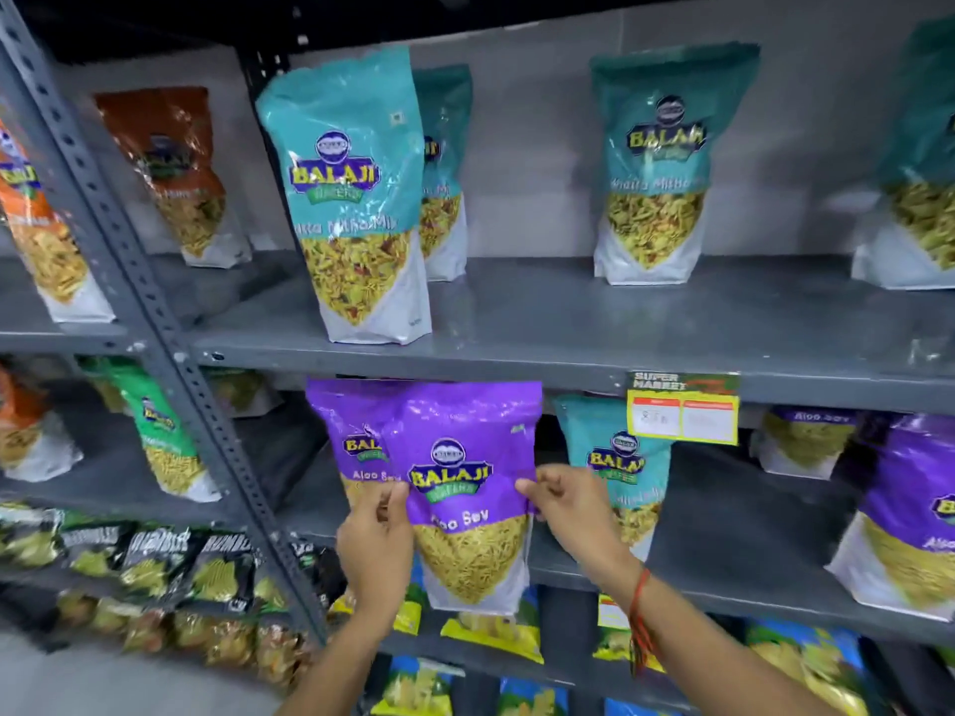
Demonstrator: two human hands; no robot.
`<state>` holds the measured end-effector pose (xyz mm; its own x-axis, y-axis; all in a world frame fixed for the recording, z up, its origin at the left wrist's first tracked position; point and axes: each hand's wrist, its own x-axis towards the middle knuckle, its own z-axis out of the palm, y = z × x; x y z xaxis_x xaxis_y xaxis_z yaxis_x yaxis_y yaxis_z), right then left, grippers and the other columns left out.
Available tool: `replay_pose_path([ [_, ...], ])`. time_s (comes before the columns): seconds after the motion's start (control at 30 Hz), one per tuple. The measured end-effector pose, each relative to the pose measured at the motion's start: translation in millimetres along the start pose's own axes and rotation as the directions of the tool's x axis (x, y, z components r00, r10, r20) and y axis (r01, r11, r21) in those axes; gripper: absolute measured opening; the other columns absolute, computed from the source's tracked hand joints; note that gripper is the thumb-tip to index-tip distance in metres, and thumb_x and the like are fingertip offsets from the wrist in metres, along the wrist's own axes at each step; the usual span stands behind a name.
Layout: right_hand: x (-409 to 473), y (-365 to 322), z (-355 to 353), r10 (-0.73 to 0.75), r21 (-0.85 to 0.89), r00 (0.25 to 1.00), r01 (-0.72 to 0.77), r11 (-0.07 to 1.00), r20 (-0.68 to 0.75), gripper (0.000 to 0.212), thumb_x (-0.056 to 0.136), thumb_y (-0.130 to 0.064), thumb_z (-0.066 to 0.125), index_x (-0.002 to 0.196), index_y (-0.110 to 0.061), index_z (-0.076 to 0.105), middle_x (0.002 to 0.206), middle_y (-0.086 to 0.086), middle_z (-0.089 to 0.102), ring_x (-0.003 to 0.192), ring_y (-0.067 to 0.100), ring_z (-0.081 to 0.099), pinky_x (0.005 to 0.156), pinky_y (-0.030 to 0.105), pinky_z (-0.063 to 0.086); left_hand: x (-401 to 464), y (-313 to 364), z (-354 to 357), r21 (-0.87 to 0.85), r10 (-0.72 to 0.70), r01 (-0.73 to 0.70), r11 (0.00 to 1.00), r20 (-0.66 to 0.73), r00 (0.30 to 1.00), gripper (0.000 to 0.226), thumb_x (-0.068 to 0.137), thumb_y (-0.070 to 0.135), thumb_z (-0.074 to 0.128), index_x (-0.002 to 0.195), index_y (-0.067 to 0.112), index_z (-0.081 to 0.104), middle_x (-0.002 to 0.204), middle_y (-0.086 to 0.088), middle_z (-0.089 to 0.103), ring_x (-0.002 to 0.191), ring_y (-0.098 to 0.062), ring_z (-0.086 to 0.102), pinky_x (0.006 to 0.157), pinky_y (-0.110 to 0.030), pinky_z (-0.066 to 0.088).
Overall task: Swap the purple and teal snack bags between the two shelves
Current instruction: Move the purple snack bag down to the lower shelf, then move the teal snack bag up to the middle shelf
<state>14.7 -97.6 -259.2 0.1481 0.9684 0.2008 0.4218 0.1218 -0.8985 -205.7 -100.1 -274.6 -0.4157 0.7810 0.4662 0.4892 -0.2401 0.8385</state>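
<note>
Now both hands pinch purple sev bag.

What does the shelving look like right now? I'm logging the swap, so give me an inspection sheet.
Surface: grey metal upper shelf and lower shelf, both stocked.
Job's things: purple bag held in front of the lower shelf; second purple bag behind it; teal bag upright on the upper shelf; another teal bag on the lower shelf.
Clutter: orange bags and green bag in the left bay.
Grippers: left hand and right hand pinch the purple bag's sides.
Cables: nothing seen.
Surroundings: yellow price tag on the shelf edge.
</note>
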Motion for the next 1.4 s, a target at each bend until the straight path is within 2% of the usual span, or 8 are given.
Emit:
replay_pose_path([
  [0.13,38.1,26.9,11.9,-0.016,-0.167,0.999,0.009,0.986,-0.038,0.047,0.085,-0.028,0.071,0.046,-0.015,0.047,0.042,-0.003,0.054,0.044,0.007,0.049,0.05,0.024,0.041,17.0,-27.8,35.7,0.113,-0.069,0.061,0.992,0.064,0.996,0.032,0.087,0.046,0.051,0.084,0.019,0.069,0.069,-0.01,0.07,0.07,-0.033,0.065,0.064,-0.038,0.047],
  [0.4,63.6,60.9,27.9,-0.057,-0.358,0.995,0.025,0.933,-0.079,0.057,0.084,-0.027,0.071,0.047,-0.019,0.029,0.051,0.014,0.051,0.052,0.023,0.037,0.054,0.034,0.031,32.1,-60.4,74.0,0.168,-0.08,0.058,0.984,0.131,0.988,0.028,0.09,0.039,0.052,0.08,0.018,0.068,0.062,-0.013,0.067,0.063,-0.035,0.061,0.059,-0.04,0.048],
  [0.57,56.2,64.0,30.6,-0.024,-0.337,0.993,-0.016,0.941,-0.114,0.033,0.088,-0.03,0.067,0.062,-0.014,0.056,0.064,0.009,0.07,0.057,0.028,0.057,0.053,0.031,0.032,31.7,-51.8,77.2,0.144,-0.159,0.143,0.979,0.1,0.982,0.02,0.088,0.035,0.063,0.092,0.018,0.071,0.079,-0.01,0.074,0.072,-0.032,0.067,0.069,-0.041,0.053],
  [0.7,38.1,50.0,14.9,-0.003,-0.177,0.986,-0.026,0.984,-0.166,0.017,0.087,-0.038,0.067,0.098,-0.027,0.075,0.085,-0.011,0.078,0.063,0.003,0.066,0.058,0.012,0.045,11.1,-16.2,83.8,-0.047,-0.185,0.187,0.981,0.052,0.981,0.015,0.082,0.034,0.07,0.092,0.026,0.063,0.077,0.002,0.064,0.067,-0.019,0.062,0.064,-0.039,0.052],
  [0.93,12.3,91.4,-61.5,0.152,0.175,0.72,-0.043,0.984,-0.678,0.006,0.087,-0.015,0.069,0.09,-0.017,0.064,0.078,0.003,0.067,0.068,0.018,0.061,0.066,0.031,0.05,-48.2,29.8,146.4,-0.137,-0.003,0.062,0.989,0.396,0.918,0.035,0.082,0.044,0.066,0.11,0.024,0.07,0.103,0.007,0.075,0.086,0.0,0.068,0.073,-0.03,0.058],
  [1.03,18.7,121.6,-89.3,0.358,0.343,0.761,-0.188,0.92,-0.541,0.023,0.088,-0.019,0.07,0.109,-0.014,0.062,0.092,0.001,0.066,0.082,0.016,0.062,0.072,0.023,0.049,-57.8,24.7,174.6,-0.024,-0.062,0.084,0.996,0.486,0.872,0.053,0.085,0.049,0.061,0.125,0.016,0.062,0.114,0.0,0.073,0.101,-0.008,0.069,0.087,-0.034,0.056],
  [1.17,29.8,148.9,-103.5,0.377,0.375,0.899,-0.277,0.885,-0.225,0.005,0.089,-0.02,0.069,0.092,-0.021,0.072,0.094,-0.008,0.075,0.087,0.005,0.068,0.072,0.02,0.05,-60.0,19.6,192.3,-0.022,-0.098,0.125,0.992,0.49,0.866,0.044,0.085,0.057,0.054,0.104,0.02,0.071,0.098,0.004,0.077,0.09,-0.006,0.071,0.079,-0.035,0.057],
  [1.4,20.2,141.8,-113.5,0.218,0.026,0.908,-0.224,0.974,-0.357,0.015,0.088,-0.019,0.07,0.075,-0.014,0.073,0.073,-0.003,0.072,0.061,-0.017,0.061,0.053,0.008,0.043,-66.5,29.4,185.9,0.067,-0.063,0.038,0.997,0.423,0.904,0.025,0.087,0.039,0.062,0.081,0.018,0.074,0.069,0.006,0.071,0.061,-0.013,0.064,0.056,-0.034,0.05],
])
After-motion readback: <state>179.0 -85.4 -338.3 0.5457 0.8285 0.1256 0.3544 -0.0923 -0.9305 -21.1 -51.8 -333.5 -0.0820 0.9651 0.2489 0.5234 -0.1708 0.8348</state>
